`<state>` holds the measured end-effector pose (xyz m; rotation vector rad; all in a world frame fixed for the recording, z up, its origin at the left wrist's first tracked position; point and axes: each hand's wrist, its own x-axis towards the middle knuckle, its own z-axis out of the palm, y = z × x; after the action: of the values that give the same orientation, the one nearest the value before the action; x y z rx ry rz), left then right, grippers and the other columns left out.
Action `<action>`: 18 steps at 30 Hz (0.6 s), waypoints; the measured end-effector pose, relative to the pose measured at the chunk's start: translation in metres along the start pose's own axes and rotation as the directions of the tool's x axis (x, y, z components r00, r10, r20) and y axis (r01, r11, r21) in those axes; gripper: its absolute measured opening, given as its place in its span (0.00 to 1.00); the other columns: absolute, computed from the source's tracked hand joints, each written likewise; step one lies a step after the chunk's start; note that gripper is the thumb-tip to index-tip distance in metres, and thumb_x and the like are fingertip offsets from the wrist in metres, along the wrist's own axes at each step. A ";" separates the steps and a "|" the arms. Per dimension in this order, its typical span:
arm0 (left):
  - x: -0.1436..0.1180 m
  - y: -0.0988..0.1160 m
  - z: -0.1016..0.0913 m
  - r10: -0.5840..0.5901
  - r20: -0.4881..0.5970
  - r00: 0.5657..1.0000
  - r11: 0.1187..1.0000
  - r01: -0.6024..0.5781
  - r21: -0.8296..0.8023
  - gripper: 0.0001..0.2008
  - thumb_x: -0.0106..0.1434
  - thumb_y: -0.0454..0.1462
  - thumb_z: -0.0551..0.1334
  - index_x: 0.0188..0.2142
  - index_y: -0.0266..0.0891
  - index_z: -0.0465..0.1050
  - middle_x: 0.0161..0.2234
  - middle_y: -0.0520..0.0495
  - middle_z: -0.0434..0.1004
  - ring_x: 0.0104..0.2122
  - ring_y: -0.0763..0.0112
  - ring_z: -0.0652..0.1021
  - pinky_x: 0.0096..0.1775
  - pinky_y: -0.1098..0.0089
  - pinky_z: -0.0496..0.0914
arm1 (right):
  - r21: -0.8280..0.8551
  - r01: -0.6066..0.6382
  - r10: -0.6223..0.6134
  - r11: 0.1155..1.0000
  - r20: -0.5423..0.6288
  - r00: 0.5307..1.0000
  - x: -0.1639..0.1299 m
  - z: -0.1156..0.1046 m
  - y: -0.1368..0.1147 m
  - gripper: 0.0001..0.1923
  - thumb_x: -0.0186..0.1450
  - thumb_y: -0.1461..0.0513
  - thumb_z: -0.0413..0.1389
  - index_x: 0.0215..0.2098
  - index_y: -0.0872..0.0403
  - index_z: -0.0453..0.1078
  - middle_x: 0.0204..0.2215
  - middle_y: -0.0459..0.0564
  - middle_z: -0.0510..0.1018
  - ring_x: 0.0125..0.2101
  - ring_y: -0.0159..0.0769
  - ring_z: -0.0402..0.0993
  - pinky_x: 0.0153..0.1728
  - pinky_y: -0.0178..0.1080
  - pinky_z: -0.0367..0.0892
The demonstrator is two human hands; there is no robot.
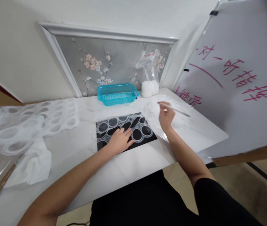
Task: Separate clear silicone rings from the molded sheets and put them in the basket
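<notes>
My left hand (pixel 120 141) lies flat with its fingers spread on a black sheet (pixel 147 139) printed with white-edged circles and ovals. Off to the right, my right hand (pixel 166 117) is closed around a thin, pale stick (pixel 179 110), possibly a paintbrush. The stick sticks out past the hand to the right, and a short dark end shows on the left. Beneath and around that hand spreads white powder (pixel 152 108) on what looks like clear plastic. The sheet's right edge is close to the powder.
At the table's back stand a blue translucent plastic tray (pixel 118 102) and a clear bag of white powder (pixel 150 88). White ring-patterned sheets (pixel 58 117) cover the left side, with a crumpled white tissue (pixel 35 164) in front. A whiteboard (pixel 237 119) with red writing borders the right.
</notes>
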<state>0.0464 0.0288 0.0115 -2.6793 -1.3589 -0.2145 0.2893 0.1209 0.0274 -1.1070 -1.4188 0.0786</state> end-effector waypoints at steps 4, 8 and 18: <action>0.000 -0.003 0.003 0.018 -0.022 1.000 1.000 -0.018 -0.016 0.23 0.68 0.48 0.54 0.55 0.37 0.69 0.57 0.45 0.70 0.46 0.58 0.71 0.44 0.61 0.63 | 0.323 -0.313 0.409 0.893 -0.293 0.864 0.021 -0.025 0.018 0.11 0.62 0.55 0.57 0.31 0.56 0.68 0.32 0.50 0.77 0.30 0.30 0.71 0.28 0.32 0.66; 0.000 -0.005 0.002 0.049 -0.042 0.998 0.999 -0.050 -0.012 0.23 0.68 0.48 0.53 0.53 0.35 0.70 0.56 0.45 0.71 0.45 0.60 0.71 0.45 0.62 0.62 | 0.708 -0.541 0.702 0.454 0.090 0.707 0.020 -0.029 0.027 0.08 0.57 0.61 0.61 0.30 0.55 0.66 0.28 0.44 0.77 0.26 0.23 0.71 0.28 0.27 0.68; 0.000 0.002 -0.010 0.072 -0.086 0.994 0.996 -0.068 0.053 0.23 0.68 0.50 0.53 0.32 0.38 0.79 0.32 0.45 0.81 0.37 0.62 0.71 0.41 0.61 0.62 | 0.782 -0.621 0.588 0.052 0.479 0.652 0.013 -0.027 0.015 0.07 0.58 0.60 0.62 0.30 0.52 0.68 0.30 0.44 0.77 0.35 0.28 0.77 0.35 0.30 0.75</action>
<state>0.0472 0.0264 0.0216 -2.6378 -1.2267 -0.2835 0.3221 0.1223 0.0332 -0.5937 -0.5312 1.4067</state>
